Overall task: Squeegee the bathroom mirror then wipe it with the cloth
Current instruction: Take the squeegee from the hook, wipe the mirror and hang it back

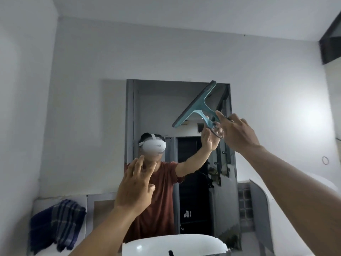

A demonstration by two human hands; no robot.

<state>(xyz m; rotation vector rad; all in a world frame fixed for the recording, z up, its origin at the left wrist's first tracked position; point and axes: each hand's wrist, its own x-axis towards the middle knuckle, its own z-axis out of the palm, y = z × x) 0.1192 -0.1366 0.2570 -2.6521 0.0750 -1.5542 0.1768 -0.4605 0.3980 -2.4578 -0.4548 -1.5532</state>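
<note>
1. Two hands are up in front of the mirror (pixel 156 111), and only one of them is working.
2. Right hand (pixel 238 132) is raised high at the mirror's upper right, fingers closed round the handle of the squeegee (pixel 198 106).
3. Squeegee sits just above and left of that hand, its teal T-frame fanning out from the grip.
4. Blade runs on a slant, top end at the mirror's upper edge, lower end down toward the middle of the glass; whether the rubber actually touches the glass I cannot tell.
5. Left hand (pixel 136 187) hovers lower, near the mirror's left edge, fingers spread and loose, gripping nothing.
6. Cloth (pixel 57 224), dark blue with pale checks, lies draped on the ledge at lower left, well apart from both hands.
7. Sink (pixel 173 244) rim shows white at the bottom, below the mirror.
</note>
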